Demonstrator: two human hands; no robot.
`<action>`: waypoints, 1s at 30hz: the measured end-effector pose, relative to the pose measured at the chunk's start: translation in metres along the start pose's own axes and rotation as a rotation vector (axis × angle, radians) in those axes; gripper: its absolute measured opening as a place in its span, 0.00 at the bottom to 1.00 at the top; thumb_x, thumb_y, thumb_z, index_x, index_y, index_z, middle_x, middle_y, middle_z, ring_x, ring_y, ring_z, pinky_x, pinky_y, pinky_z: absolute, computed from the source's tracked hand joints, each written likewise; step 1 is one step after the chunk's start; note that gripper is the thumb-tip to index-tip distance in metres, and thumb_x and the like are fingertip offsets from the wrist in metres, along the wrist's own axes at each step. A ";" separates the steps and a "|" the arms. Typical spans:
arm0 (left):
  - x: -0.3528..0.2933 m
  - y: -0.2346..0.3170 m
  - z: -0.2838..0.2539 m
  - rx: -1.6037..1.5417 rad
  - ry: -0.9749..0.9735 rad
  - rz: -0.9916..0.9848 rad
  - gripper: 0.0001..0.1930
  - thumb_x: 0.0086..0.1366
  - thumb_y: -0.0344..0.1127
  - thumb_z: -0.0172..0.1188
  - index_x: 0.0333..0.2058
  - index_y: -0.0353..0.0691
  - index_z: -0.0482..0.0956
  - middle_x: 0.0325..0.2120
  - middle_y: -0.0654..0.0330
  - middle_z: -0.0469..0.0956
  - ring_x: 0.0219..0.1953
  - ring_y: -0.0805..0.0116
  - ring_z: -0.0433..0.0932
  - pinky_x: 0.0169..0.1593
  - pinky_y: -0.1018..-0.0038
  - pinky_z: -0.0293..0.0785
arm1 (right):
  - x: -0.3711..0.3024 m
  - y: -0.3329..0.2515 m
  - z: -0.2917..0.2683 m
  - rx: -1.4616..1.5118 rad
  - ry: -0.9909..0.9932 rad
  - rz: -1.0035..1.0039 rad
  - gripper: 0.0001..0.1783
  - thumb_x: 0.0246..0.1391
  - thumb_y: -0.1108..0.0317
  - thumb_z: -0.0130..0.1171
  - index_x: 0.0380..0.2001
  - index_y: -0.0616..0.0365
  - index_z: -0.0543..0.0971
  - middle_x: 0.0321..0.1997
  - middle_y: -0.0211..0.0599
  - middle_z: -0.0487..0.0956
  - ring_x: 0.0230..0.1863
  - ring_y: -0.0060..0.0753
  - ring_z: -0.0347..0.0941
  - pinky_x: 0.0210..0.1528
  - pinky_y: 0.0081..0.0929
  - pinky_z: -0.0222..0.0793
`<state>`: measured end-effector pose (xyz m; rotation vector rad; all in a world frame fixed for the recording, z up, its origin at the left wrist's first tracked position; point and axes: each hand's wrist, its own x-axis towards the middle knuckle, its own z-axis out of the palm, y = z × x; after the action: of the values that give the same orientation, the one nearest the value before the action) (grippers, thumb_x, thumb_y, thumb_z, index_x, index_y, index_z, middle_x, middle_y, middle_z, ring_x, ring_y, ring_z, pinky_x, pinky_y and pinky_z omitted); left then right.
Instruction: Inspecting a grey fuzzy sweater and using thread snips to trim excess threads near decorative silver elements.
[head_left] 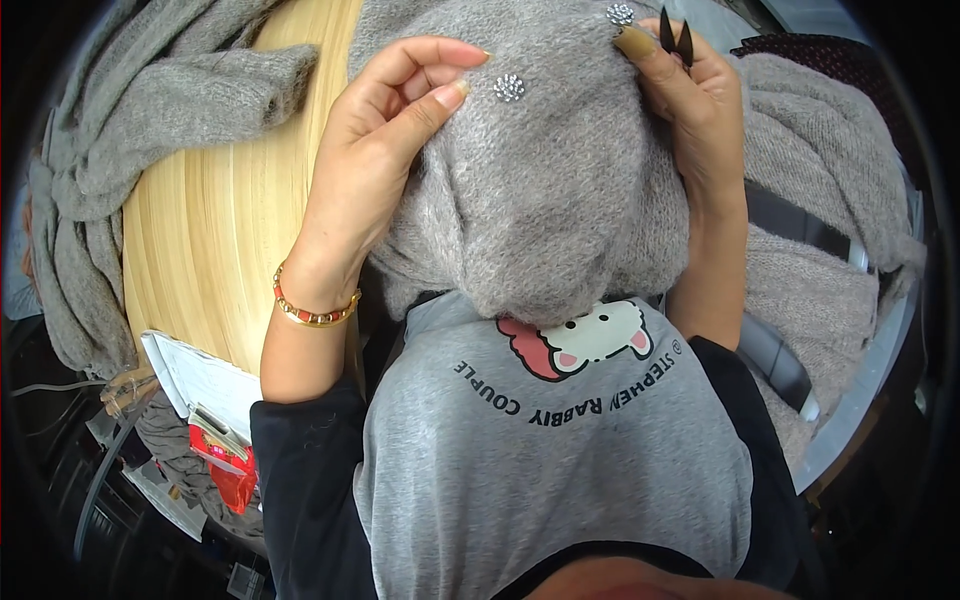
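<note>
A fuzzy grey knit garment (560,190) is bunched over my lap and against the table edge. Two round, sparkling rhinestone buttons sit on it: the nearer button (509,88) beside my left fingertips, the farther button (620,14) at my right thumb. My left hand (395,130) rests at the garment with index finger and thumb tips apart; any thread between them is too fine to see. My right hand (690,95) pinches the knit by the farther button and also holds small dark thread snips (676,42), blades pointing up. A tan cover sits on the right thumb tip.
A light wooden table (215,230) curves along the left, with another grey knit piece (200,100) draped over it. More grey knitwear (820,180) lies in a pale bin on the right, crossed by dark straps. A white box (200,365) and red packet (232,480) stand lower left.
</note>
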<state>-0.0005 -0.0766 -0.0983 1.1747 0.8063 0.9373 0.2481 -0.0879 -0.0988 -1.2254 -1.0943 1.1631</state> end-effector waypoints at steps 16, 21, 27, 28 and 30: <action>0.002 -0.007 0.000 0.357 -0.008 0.107 0.08 0.62 0.29 0.62 0.41 0.38 0.83 0.27 0.72 0.74 0.26 0.87 0.64 0.30 0.85 0.62 | 0.003 0.012 0.005 0.013 -0.041 0.014 0.12 0.54 0.66 0.65 0.37 0.64 0.78 0.23 0.19 0.74 0.22 0.09 0.63 0.24 0.11 0.57; 0.006 -0.012 -0.005 0.512 0.076 0.282 0.05 0.62 0.29 0.62 0.37 0.39 0.83 0.29 0.70 0.76 0.28 0.84 0.67 0.32 0.85 0.64 | -0.002 0.024 -0.003 -0.173 -0.039 -0.120 0.12 0.57 0.65 0.63 0.41 0.60 0.80 0.31 0.21 0.78 0.29 0.08 0.68 0.32 0.07 0.62; 0.007 0.002 -0.012 0.022 0.173 0.073 0.08 0.64 0.29 0.61 0.41 0.33 0.80 0.37 0.60 0.81 0.38 0.80 0.77 0.41 0.85 0.71 | 0.000 0.026 -0.001 -0.170 -0.054 -0.096 0.11 0.57 0.66 0.63 0.40 0.59 0.80 0.33 0.22 0.79 0.31 0.10 0.70 0.35 0.08 0.64; 0.006 0.004 -0.017 -0.054 0.161 0.028 0.08 0.64 0.30 0.60 0.41 0.34 0.80 0.37 0.60 0.81 0.38 0.79 0.77 0.41 0.84 0.71 | 0.000 0.027 -0.003 -0.208 -0.074 -0.090 0.11 0.57 0.66 0.63 0.41 0.59 0.80 0.33 0.22 0.79 0.32 0.10 0.71 0.35 0.08 0.64; 0.007 0.004 -0.022 -0.132 0.143 -0.020 0.08 0.65 0.30 0.60 0.41 0.34 0.80 0.37 0.60 0.81 0.38 0.78 0.78 0.41 0.83 0.71 | 0.002 0.031 -0.006 -0.151 -0.084 -0.094 0.11 0.57 0.66 0.63 0.41 0.59 0.80 0.33 0.23 0.79 0.32 0.11 0.71 0.35 0.08 0.65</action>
<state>-0.0183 -0.0606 -0.0990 0.9924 0.8555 1.0513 0.2525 -0.0867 -0.1298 -1.2355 -1.3085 1.0843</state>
